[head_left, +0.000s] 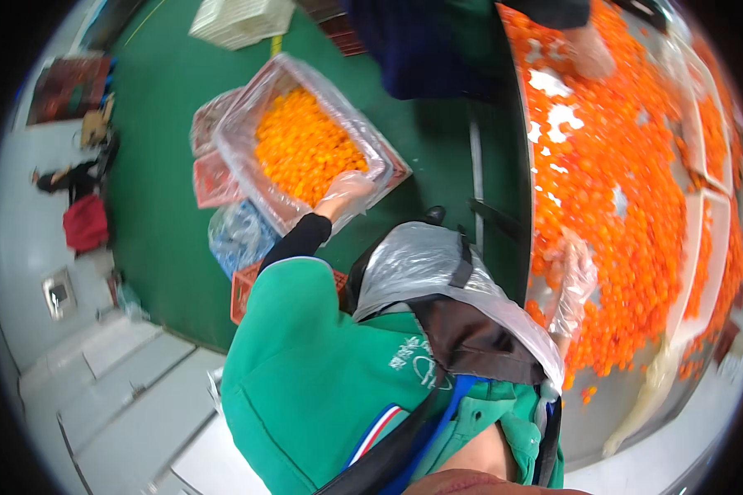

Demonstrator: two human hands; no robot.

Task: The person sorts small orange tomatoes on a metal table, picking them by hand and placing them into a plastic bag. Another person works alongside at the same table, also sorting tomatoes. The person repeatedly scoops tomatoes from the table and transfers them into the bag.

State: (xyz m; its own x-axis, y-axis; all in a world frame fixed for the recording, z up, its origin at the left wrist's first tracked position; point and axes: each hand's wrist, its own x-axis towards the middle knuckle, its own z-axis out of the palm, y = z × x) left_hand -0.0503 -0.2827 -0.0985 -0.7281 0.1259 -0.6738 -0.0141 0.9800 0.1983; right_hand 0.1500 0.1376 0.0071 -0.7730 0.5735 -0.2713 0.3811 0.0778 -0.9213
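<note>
My left hand (350, 185), in a clear plastic glove, is at the near right end of a plastic-lined crate (241, 167). Its fingers are over small round yellow-orange food pieces (303, 142); whether they grip anything cannot be told. On the right, my right hand (573, 278), also in a clear glove, rests among glossy orange-red food pieces (631, 260) spread over a metal table (600, 402). Its fingers are bent and blurred, with orange pieces against them; a hold cannot be made out. The pieces look like egg yolks, but their kind is uncertain.
A co-worker's hand (591, 55) reaches onto the table's far part. White trays (715, 247) line its right side. Beside the lined crate are a blue bag-covered container (238, 232) and an orange crate (244, 291). A white crate (241, 21) stands farther off on the green floor (161, 185).
</note>
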